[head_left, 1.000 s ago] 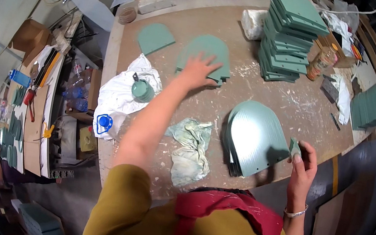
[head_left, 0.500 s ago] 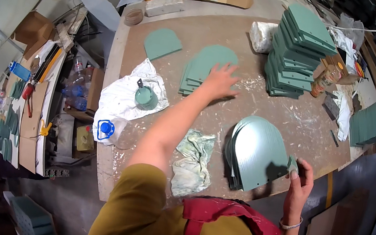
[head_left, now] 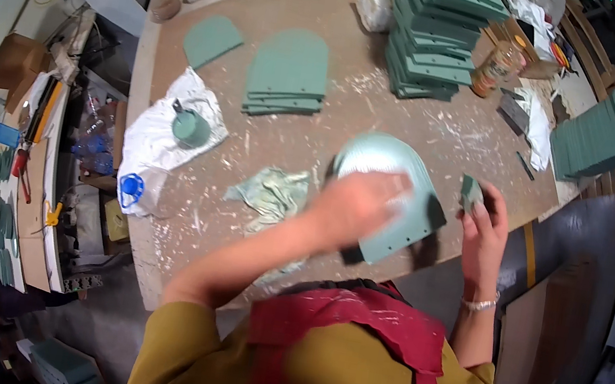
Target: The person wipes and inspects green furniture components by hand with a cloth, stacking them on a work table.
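The table is fairly well lit; white glare is thrown back by the near green panels, and dark shadows are cast at their lower edge. The left hand is smeared by blur. Outer edges are bowed, corners lost to black.

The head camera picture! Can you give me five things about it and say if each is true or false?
1. The right hand holds a small green piece. True.
2. The green cup sits on a white cloth. True.
3. The left hand is over the green cup. False: it is over the near stack of arched panels.
4. The bracelet is on the left wrist. False: it is on the right wrist.
5. The bottle stands right of the tall stack. True.
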